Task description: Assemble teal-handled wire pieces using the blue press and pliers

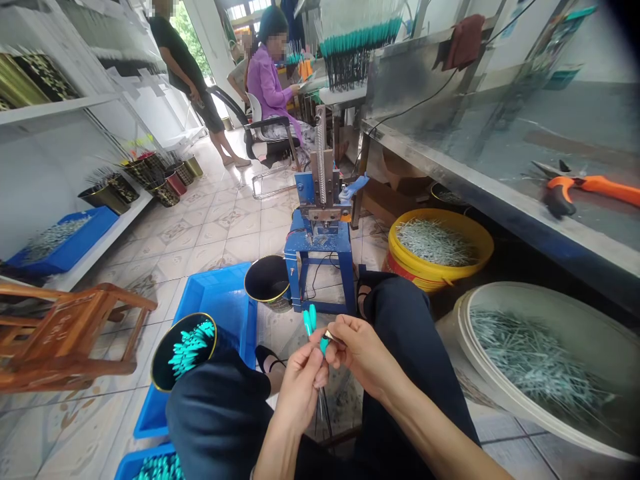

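Item: teal-tipped wire stems, lower centre, long axis near upright, tips up, wire ends down
Left hand: closed around the stems, just below the tips
Right hand: fingertips pinching a small teal-and-metal piece, just beside the stems
Lower left: black tub of teal tufts

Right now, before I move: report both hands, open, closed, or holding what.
Left hand: closed, holding a thin stem with teal tips.
Right hand: closed, pinching a small teal-and-metal piece.
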The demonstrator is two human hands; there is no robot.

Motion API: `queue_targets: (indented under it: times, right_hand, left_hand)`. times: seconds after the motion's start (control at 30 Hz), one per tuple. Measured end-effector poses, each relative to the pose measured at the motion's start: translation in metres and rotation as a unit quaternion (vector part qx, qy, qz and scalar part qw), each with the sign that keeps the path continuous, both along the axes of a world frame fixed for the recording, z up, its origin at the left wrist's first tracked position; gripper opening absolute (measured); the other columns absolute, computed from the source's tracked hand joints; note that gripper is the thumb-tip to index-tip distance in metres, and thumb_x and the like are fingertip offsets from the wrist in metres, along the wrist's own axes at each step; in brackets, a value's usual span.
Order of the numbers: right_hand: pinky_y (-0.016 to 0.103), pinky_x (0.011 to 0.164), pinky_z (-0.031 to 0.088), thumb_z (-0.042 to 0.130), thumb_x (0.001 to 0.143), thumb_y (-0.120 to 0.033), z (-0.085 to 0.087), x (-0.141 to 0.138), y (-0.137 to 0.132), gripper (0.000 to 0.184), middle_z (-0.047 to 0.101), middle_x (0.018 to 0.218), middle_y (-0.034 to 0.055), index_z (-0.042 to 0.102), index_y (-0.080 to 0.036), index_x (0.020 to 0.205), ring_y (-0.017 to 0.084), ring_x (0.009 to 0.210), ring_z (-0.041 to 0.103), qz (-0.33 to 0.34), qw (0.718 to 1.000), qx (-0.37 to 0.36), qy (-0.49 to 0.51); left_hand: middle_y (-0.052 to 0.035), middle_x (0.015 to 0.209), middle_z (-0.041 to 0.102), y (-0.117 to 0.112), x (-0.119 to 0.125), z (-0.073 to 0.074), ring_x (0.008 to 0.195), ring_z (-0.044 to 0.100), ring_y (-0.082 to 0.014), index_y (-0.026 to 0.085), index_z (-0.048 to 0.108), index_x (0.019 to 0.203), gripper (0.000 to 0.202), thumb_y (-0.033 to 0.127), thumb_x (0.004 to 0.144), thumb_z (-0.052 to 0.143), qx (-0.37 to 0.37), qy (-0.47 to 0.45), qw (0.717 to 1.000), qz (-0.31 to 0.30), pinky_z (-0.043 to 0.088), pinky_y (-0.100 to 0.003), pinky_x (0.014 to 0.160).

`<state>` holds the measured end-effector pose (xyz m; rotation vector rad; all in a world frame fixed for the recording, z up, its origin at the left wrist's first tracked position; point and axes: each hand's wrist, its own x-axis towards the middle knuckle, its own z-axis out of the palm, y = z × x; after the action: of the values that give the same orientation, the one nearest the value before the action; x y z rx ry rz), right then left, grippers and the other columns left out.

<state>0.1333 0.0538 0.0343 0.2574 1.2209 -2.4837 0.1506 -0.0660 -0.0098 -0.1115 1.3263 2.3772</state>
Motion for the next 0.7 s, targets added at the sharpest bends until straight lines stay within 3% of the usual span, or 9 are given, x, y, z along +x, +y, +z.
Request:
queue_targets:
  times: [0.17,0.3,0.47,0.6,0.7]
  right_hand:
    - [0.018,0.037,0.034,0.056,0.073,-0.028,0.0,0.0,-0.003,0.028,0.054,0.042,-0.0025,0.037,-0.018,0.056,0.007,0.034,0.044,-0.006,1.0,0.014,0.002]
    - [0.018,0.035,0.03,0.056,0.073,-0.029,0.0,0.0,-0.004,0.03,0.053,0.041,-0.0024,0.035,-0.019,0.055,0.007,0.031,0.041,-0.013,1.0,0.026,0.009]
    - [0.016,0.035,0.024,0.054,0.075,-0.03,-0.004,-0.001,0.002,0.029,0.049,0.038,-0.0044,0.036,-0.018,0.056,0.005,0.03,0.036,0.009,1.0,0.013,0.015]
    - [0.016,0.037,0.026,0.056,0.075,-0.028,-0.002,-0.002,0.007,0.028,0.052,0.042,-0.0028,0.038,-0.017,0.056,0.005,0.033,0.04,0.048,0.999,-0.004,0.025]
    - [0.016,0.038,0.03,0.055,0.076,-0.026,0.0,-0.002,0.007,0.026,0.054,0.047,-0.0019,0.039,-0.016,0.057,0.005,0.036,0.043,0.034,0.999,-0.016,0.022]
  left_hand:
    - [0.0015,0.063,0.048,0.001,-0.002,0.0,0.049,0.028,-0.0037,0.016,0.058,0.094,0.024,0.027,0.073,0.064,-0.01,0.001,1.0,0.018,0.015,-0.02,0.045]
    - [0.0011,0.062,0.049,0.002,-0.002,0.0,0.053,0.034,-0.0053,0.016,0.057,0.087,0.022,0.025,0.07,0.067,-0.016,0.003,1.0,0.019,0.014,-0.02,0.044]
    - [0.003,0.059,0.044,0.0,0.001,-0.005,0.046,0.022,-0.0032,0.015,0.058,0.092,0.025,0.033,0.075,0.062,-0.042,-0.008,0.999,0.013,0.014,-0.02,0.044]
    - [0.0009,0.063,0.044,-0.001,0.004,-0.005,0.048,0.023,-0.0042,0.013,0.057,0.101,0.03,0.035,0.081,0.054,-0.04,-0.007,0.999,-0.004,0.015,-0.021,0.045]
    - [0.0009,0.063,0.043,0.001,0.003,-0.003,0.049,0.024,-0.0046,0.014,0.058,0.099,0.028,0.035,0.08,0.055,-0.014,-0.01,1.0,-0.002,0.016,-0.021,0.046]
